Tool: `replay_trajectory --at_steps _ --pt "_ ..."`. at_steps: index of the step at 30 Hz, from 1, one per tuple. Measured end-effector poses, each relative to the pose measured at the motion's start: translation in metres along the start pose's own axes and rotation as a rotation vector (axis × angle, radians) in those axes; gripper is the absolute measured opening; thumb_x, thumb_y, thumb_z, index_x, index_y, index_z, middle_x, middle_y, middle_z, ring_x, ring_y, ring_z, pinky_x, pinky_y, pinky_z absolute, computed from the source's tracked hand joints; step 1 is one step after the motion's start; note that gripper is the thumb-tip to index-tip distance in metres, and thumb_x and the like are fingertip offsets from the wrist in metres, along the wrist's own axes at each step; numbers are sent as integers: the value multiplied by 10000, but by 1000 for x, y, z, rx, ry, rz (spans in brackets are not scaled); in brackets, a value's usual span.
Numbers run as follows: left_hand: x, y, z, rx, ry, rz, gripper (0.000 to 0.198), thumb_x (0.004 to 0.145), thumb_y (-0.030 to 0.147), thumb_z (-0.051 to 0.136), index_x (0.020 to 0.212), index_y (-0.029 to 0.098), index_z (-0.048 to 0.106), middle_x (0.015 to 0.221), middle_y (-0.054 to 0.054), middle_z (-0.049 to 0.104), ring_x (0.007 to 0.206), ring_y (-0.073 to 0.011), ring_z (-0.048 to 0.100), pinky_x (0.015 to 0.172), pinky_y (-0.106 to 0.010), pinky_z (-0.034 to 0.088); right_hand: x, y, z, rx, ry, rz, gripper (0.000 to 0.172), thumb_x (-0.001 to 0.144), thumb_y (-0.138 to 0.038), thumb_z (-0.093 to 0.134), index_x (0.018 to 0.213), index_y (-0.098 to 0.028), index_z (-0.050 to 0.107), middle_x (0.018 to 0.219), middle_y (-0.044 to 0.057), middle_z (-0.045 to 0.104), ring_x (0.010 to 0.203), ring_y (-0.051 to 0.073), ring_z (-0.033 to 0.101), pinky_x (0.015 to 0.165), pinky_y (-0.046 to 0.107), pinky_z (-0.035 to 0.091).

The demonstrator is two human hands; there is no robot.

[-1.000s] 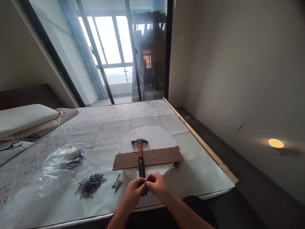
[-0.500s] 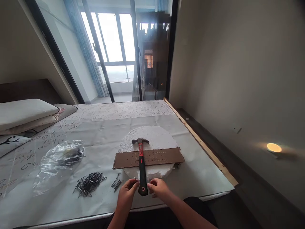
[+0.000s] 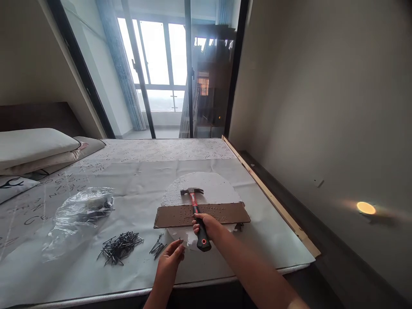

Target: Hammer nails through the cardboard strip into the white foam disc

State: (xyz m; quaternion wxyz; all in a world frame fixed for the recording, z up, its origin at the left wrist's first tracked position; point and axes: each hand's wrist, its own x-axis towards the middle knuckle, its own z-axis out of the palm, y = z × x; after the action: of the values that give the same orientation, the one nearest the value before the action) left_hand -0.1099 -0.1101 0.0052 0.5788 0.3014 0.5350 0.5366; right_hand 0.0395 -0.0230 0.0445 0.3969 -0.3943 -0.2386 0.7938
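A claw hammer (image 3: 193,198) with a black and red handle lies across a brown board (image 3: 231,213) dotted with small holes or nail heads. My right hand (image 3: 207,225) has its fingers round the hammer's handle. Under the board is a round white foam disc (image 3: 215,184). Near the disc's front edge, my left hand (image 3: 171,256) is closed in a pinch, and a small dark tip, seemingly a nail (image 3: 180,240), shows at the fingertips. A few loose nails (image 3: 157,246) lie just left of the disc, and a larger heap of nails (image 3: 120,247) sits further left.
A crumpled clear plastic bag (image 3: 80,210) lies on the grey sheet (image 3: 135,184) that covers the mattress. Pillows (image 3: 35,148) are stacked at the far left. A wooden rail (image 3: 273,197) runs along the right edge, beside a wall with a lit lamp (image 3: 366,208).
My right hand has moved up from beside the handle's end and closed round the handle. The hammer has tilted slightly, its handle end shifting right. My left hand stays pinched.
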Motion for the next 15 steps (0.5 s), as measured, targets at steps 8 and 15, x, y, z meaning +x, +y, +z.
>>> replay_trajectory --at_steps 8,15 --pt "-9 26 15 425 4 262 331 610 463 650 725 152 654 652 -34 631 575 -132 532 566 -237 435 -58 -12 -28 -165 62 -289 224 712 -263 594 804 -214 395 530 -110 419 325 30 333 312 158 314" --pt "46 31 101 757 -84 561 197 700 335 570 768 179 669 715 -38 672 645 -152 596 636 -251 464 -123 -61 -75 -565 194 -503 230 765 -344 508 920 -188 441 542 -90 412 344 51 365 322 193 360"
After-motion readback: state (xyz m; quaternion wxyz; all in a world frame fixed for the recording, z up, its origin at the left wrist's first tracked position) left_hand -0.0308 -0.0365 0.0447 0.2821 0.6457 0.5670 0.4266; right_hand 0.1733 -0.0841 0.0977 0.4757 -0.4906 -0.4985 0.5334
